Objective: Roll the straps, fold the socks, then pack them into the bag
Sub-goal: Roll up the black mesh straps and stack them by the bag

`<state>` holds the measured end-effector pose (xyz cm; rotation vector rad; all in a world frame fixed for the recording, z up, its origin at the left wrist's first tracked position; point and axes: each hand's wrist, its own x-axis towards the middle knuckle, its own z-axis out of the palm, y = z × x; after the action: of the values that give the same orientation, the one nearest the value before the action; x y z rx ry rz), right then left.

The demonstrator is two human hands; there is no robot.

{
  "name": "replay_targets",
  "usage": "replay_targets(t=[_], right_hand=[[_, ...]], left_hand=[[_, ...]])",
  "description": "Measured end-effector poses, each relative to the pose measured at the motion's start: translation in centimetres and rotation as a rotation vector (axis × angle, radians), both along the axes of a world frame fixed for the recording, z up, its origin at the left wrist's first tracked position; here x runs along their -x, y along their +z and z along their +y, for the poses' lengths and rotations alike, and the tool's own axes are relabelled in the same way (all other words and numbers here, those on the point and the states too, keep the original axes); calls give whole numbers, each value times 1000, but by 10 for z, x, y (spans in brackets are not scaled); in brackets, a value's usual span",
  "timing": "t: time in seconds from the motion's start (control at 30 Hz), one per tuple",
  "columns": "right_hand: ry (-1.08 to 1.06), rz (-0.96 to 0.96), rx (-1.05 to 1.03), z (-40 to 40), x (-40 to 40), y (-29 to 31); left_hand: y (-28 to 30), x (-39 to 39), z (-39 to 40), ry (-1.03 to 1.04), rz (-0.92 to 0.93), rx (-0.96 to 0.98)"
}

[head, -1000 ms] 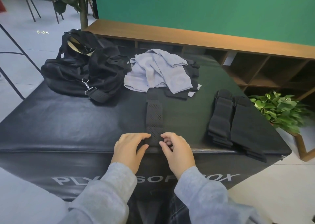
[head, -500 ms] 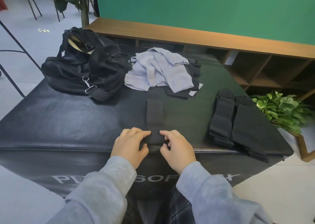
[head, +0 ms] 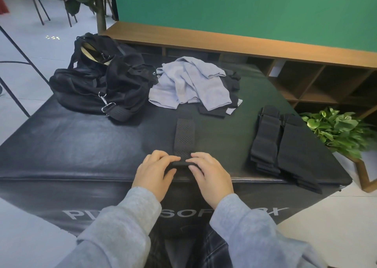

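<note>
Step in hand, as we judge it: rolling the first strap. The perforated black strap (head: 184, 138) lies flat on the black padded box (head: 81, 145) that serves as bench, running from 6 o'clock toward 12, its near end turned over into a small roll under our fingers. Left hand (head: 156, 171) and right hand (head: 208, 172) sit side by side at 6 o'clock; each grip is narrow, fingers curled over the top of the roll and thumbs tucked at its near side, so both hold the strap's rolled end. Most of the strap is not yet rolled. The other folded black straps (head: 281, 143) are stacked at 3 o'clock, well apart from the hands. Socks, pale grey (head: 191, 84) over black, lie in a loose heap at 12 o'clock, unfolded. The black bag (head: 98, 84) sits at 10 to 11 o'clock, slumped; whether its mouth is open we cannot tell. Next move, by our estimate: push the roll away toward 12 o'clock with even pressure from both hands, keeping the edges aligned so the coil does not skew or spring loose.
</note>
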<state>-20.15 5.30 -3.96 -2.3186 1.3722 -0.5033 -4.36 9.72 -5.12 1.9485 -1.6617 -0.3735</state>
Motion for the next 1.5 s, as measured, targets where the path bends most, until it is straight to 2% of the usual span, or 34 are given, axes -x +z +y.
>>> replay_targets(t=[0.2,0.57,0.77,1.03,1.5], right_hand=[[-85,-125,-39,7,3,0],[-210,-383,-162,1,-4,-1],[-168,-273,-137,-8,-6,-6],[-88,-128,-61,-11,-4,-3],[-51,-110,-34,-13,-4,-7]], left_hand=[[-2,-3,1,-14,134,73],[4,6,-7,159,385,51],[0,7,-12,169,371,83],[0,6,-12,109,198,27],[-3,1,-14,83,208,77]])
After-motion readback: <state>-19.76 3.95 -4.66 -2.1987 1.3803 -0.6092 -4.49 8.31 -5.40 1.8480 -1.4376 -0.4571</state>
